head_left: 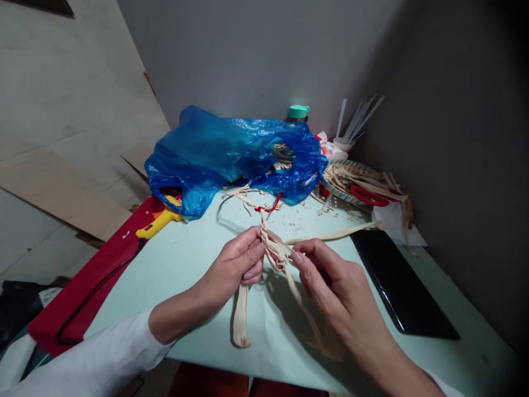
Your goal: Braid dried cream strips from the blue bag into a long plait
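Observation:
My left hand (243,256) is closed round a braid of pale dried plant strips (264,229), thumb and fingers pinching it over the table. One wide flat strip (241,320) hangs below that hand. At the right, my right hand (330,281) pinches the loose strands (281,251) of the same braid between thumb and fingertips. Another strand dangles between the hands toward the table. Red cord (275,204) is tied at the braid's far end.
Behind lies a blue plastic bag (231,149). A yellow-handled corded tool (161,220) rests at left. To the right are a black flat panel (405,286), a basket (343,193) of strips with red-handled scissors (372,196), and a cup of white sticks (343,144).

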Tool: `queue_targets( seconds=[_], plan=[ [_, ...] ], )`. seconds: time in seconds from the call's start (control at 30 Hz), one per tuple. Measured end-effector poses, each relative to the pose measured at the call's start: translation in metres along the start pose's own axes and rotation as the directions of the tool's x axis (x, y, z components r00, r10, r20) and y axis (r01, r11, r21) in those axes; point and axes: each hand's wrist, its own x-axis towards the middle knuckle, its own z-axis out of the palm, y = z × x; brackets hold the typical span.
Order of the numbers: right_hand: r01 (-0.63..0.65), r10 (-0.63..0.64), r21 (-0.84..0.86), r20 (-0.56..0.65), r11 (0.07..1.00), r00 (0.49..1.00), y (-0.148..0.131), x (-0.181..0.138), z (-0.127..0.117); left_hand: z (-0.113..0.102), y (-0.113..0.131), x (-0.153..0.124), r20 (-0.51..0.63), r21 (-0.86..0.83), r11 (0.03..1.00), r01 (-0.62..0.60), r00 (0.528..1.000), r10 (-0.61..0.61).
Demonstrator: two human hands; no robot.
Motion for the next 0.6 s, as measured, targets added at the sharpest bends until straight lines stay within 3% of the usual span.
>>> queue_targets(
  seconds=[0.3,0.6],
  plan=[
    [0.205,-0.274,-0.351,-0.158,0.914,0.949,0.0038,-0.0091,0.0070,0.0042,0.0009,-0.0003,-0.069,0.106,0.994,-0.040,0.997,0.047],
    [0.309,-0.342,-0.251,-0.098,0.917,0.935,-0.0001,-0.0045,0.0032,0.0050,0.0020,-0.0009,-0.087,0.145,0.989,-0.011,0.996,0.024]
  ],
)
